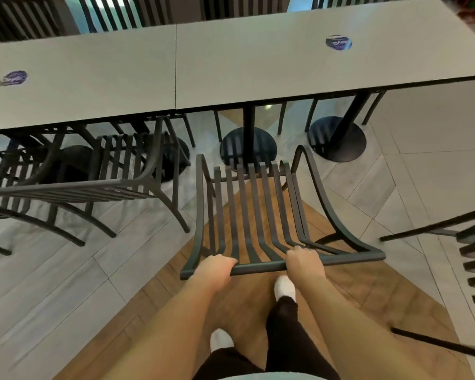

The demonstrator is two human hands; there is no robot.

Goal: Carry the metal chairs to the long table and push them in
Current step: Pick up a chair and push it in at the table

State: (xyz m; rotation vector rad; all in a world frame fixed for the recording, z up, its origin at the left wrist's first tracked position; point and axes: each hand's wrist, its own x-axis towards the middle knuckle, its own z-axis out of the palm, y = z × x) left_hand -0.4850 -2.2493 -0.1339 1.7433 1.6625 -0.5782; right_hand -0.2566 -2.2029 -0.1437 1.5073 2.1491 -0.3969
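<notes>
Both hands, left hand (pixel 215 268) and right hand (pixel 303 260), grip the chair (pixel 258 215) backrest; pedestal bases (pixel 248 149) under the bench (pixel 231 72) stand ahead, neighbouring chair (pixel 93 187) left.

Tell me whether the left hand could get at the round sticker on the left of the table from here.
Probably not as things stand. The left hand grips the chair top rail, and the sticker lies far across the table, beyond a second chair.

Grey long table (pixel 231 67) bears two round stickers (pixel 338 42); chairs (pixel 137 171) stand on floor (pixel 422 171).
</notes>
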